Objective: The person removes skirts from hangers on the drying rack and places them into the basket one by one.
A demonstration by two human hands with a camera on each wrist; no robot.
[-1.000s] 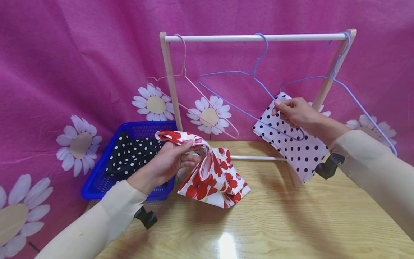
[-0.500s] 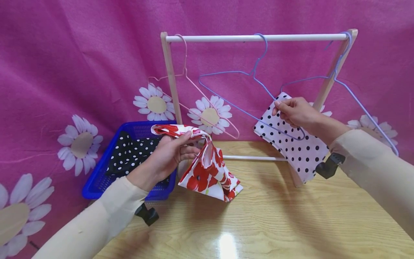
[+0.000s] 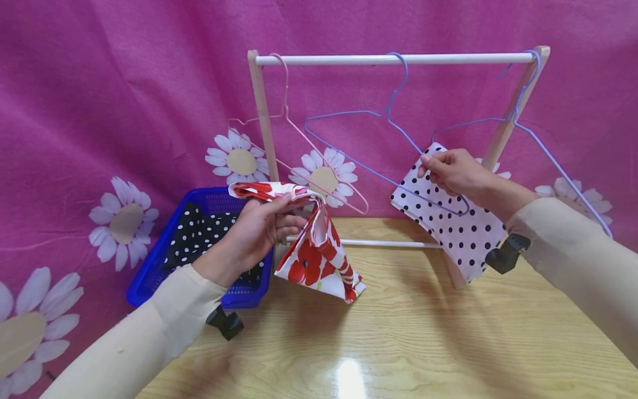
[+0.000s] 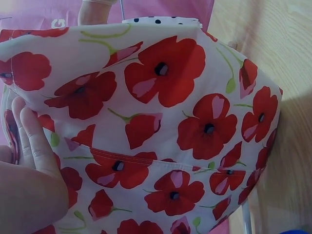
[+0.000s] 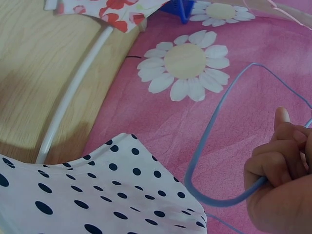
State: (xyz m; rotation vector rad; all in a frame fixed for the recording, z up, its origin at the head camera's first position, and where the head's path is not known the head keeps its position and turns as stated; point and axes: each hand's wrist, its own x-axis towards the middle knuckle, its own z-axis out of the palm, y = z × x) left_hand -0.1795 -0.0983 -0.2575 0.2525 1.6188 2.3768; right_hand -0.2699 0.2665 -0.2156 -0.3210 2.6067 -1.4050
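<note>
Currently the left grip (image 3: 256, 230) is closed on a fold of poppy-print cloth (image 3: 311, 263), thumb on top; the cloth hangs over the back-left part of the desk (image 3: 423, 343), near the blue basket (image 3: 244, 298) at its back-left corner. Right grip (image 3: 456, 172) grasps the sloping arm of the middle blue hanger (image 3: 386, 111), hooked on the white rail (image 3: 329, 60). Risks, as judged: a hard tug could lift the hook off the rail; loose lower folds, held only at the top, could bunch or snag on the pink hanger (image 3: 286, 111); the middle hanger's right end, overlapping the black-dotted white cloth (image 3: 463, 233) towards the desk's back-right corner, might drag it askew.
</note>
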